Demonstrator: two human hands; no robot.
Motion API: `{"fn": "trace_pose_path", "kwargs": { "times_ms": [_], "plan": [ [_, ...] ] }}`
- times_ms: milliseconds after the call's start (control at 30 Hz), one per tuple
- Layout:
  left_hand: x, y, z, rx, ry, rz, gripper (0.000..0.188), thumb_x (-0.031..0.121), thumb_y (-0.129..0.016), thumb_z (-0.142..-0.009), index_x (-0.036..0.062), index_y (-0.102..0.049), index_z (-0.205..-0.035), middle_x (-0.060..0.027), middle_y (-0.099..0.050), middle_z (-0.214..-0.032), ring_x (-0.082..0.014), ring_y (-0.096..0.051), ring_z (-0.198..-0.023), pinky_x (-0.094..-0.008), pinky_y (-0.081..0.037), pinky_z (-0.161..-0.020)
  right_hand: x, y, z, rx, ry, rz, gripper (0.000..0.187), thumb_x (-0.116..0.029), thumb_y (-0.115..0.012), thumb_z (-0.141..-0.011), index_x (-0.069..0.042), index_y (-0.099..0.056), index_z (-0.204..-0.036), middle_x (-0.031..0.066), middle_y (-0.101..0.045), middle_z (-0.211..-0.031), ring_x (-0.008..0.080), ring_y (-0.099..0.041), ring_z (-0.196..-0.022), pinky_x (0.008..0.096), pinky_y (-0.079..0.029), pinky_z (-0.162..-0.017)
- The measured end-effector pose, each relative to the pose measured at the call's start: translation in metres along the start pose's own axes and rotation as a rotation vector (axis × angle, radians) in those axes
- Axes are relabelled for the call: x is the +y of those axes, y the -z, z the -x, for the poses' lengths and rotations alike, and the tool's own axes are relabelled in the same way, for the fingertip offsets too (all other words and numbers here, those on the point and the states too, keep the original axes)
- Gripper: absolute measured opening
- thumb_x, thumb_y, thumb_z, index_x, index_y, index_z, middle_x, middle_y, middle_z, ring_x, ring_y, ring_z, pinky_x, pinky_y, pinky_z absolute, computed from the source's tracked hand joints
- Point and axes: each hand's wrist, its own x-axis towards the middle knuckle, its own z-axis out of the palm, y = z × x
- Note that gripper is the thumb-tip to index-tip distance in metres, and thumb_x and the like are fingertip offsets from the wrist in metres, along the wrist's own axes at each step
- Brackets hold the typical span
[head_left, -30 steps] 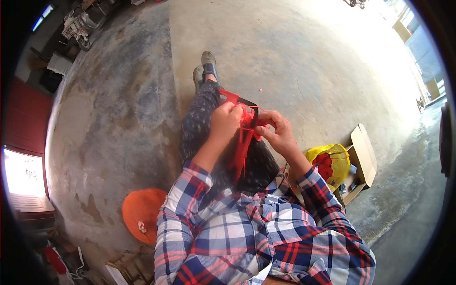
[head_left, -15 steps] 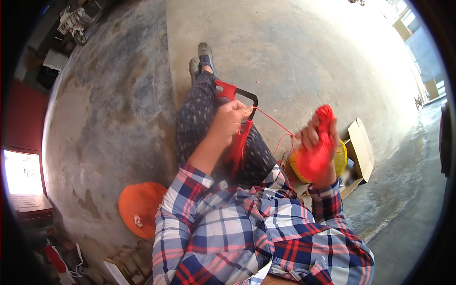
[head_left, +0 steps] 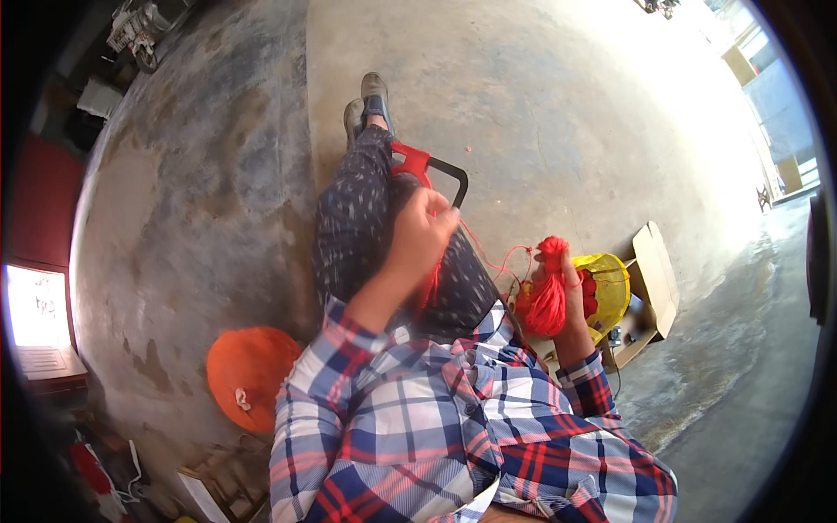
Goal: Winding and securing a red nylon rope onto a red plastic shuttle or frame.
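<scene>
My right hand (head_left: 571,283) is closed round a bundle of red cord (head_left: 547,301), its loose strands hanging below the fist. A thin line of cord runs slackly from it toward my left hand (head_left: 425,234). The left fingers are pinched together at the cord, slightly smeared by motion. Just beyond them, over my lap, lies a hacksaw-like frame (head_left: 457,174) with a red handle and a black bent bar. Part of the frame is hidden behind my left hand. More red cord work (head_left: 429,292) shows below that hand, against my dark patterned trousers (head_left: 353,222).
A yellow basket (head_left: 615,292) holding red things stands by my right arm, beside an open cardboard box (head_left: 656,279). An orange round-topped seat (head_left: 248,375) is at my left. A wooden frame (head_left: 228,488) lies lower left; a vehicle (head_left: 132,39) is at far left.
My right hand has come lower and a little left with the cord bundle. The cord between my hands, taut before, now sags. My left hand has dropped slightly.
</scene>
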Motion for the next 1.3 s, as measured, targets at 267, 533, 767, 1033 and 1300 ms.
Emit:
{"fn": "trace_pose_path", "kwargs": {
  "times_ms": [267, 533, 767, 1033, 1300],
  "plan": [
    [0.048, -0.022, 0.057, -0.282, -0.203, 0.15, 0.037, 0.003, -0.069, -0.081, 0.0025, -0.058, -0.116, -0.0139, -0.06, -0.108, -0.0269, -0.06, -0.102, -0.0329, -0.048, -0.088, 0.022, -0.104, 0.006, -0.083, -0.158, 0.064, 0.06, -0.054, -0.048, -0.095, -0.007, -0.049, -0.132, 0.0054, -0.066, -0.097, 0.0136, -0.062, -0.084, 0.0277, -0.049, -0.074],
    [0.058, 0.032, -0.031, 0.067, -0.816, -0.672, 0.027, -0.002, -0.067, -0.071, 0.0048, -0.067, -0.097, -0.0085, -0.057, -0.098, -0.025, -0.056, -0.093, -0.0343, -0.046, -0.086, -0.031, -0.08, -0.085, -0.428, 0.184, 0.324, 0.037, -0.034, -0.052, -0.096, -0.006, -0.06, -0.119, -0.0006, -0.054, -0.072, 0.0067, -0.039, -0.056, 0.024, -0.03, -0.051],
    [-0.003, -0.003, -0.057, -0.048, -0.718, -1.022, 0.05, 0.001, -0.06, -0.075, 0.0006, -0.054, -0.125, -0.0149, -0.06, -0.097, -0.0333, -0.055, -0.099, -0.0391, -0.047, -0.088, -0.002, -0.115, -0.114, -0.139, 0.537, 1.433, 0.048, -0.023, -0.074, -0.072, -0.004, -0.062, -0.114, 0.0118, -0.06, -0.112, 0.0261, -0.062, -0.099, 0.0388, -0.05, -0.084],
    [0.002, 0.014, -0.02, 0.117, -0.566, -0.526, 0.04, 0.004, -0.074, -0.07, 0.0023, -0.063, -0.108, -0.0129, -0.062, -0.101, -0.0299, -0.057, -0.102, -0.0397, -0.049, -0.088, -0.026, -0.078, -0.085, -0.128, 0.719, 0.901, 0.024, -0.019, -0.069, -0.082, -0.002, -0.068, -0.099, 0.0105, -0.057, -0.119, 0.0231, -0.057, -0.111, 0.0352, -0.045, -0.092],
    [-0.013, -0.002, 0.001, -0.168, -0.122, -0.17, 0.035, 0.01, -0.07, -0.08, -0.0034, -0.059, -0.11, -0.0167, -0.068, -0.094, -0.021, -0.067, -0.085, -0.0316, -0.051, -0.078, -0.031, -0.128, 0.027, -1.138, 0.278, 0.108, 0.029, -0.028, -0.069, -0.076, -0.003, -0.056, -0.087, 0.0245, -0.065, -0.098, 0.04, -0.062, -0.098, 0.0523, -0.042, -0.094]
  ]
}}
